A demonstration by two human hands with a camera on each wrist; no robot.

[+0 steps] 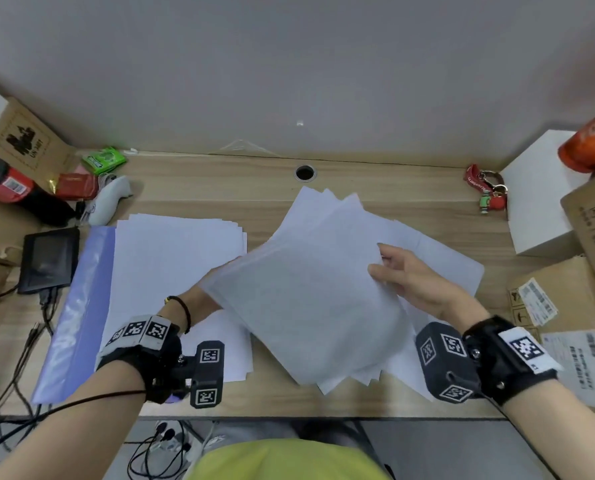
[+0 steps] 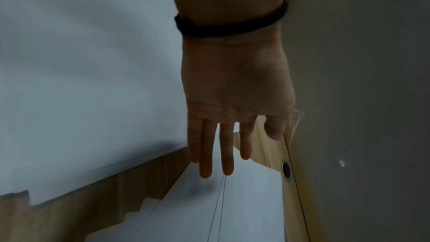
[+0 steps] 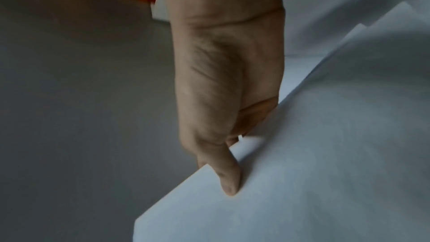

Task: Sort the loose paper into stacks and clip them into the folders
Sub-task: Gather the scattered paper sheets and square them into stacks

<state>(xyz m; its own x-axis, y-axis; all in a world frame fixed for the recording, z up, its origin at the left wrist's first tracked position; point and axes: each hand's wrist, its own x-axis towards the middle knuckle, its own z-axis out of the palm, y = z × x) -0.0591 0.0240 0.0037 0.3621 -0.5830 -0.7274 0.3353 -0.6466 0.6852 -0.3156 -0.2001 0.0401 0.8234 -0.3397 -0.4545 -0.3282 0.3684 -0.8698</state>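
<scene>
A bundle of white sheets (image 1: pixel 310 306) is lifted above the middle of the wooden desk (image 1: pixel 220 181). My right hand (image 1: pixel 384 268) pinches its right edge, thumb on top; the right wrist view shows that thumb (image 3: pixel 229 181) pressed on the bundle (image 3: pixel 302 172). My left hand (image 1: pixel 216 282) reaches under the left edge, mostly hidden; its fingers (image 2: pixel 206 154) are straight beside the bundle (image 2: pixel 81 80). Loose sheets (image 1: pixel 441 258) lie fanned on the desk beneath. A neater paper stack (image 1: pixel 171 265) rests on an open purple folder (image 1: pixel 81 306) at the left.
A dark tablet (image 1: pixel 50 259), a red-and-black bottle (image 1: pixel 19 192) and a white controller (image 1: pixel 110 199) crowd the left. Cardboard boxes (image 1: pixel 559 299), a white box (image 1: pixel 545 192) and a red keychain (image 1: pixel 486 192) stand at the right. A cable hole (image 1: pixel 304 172) is near the wall.
</scene>
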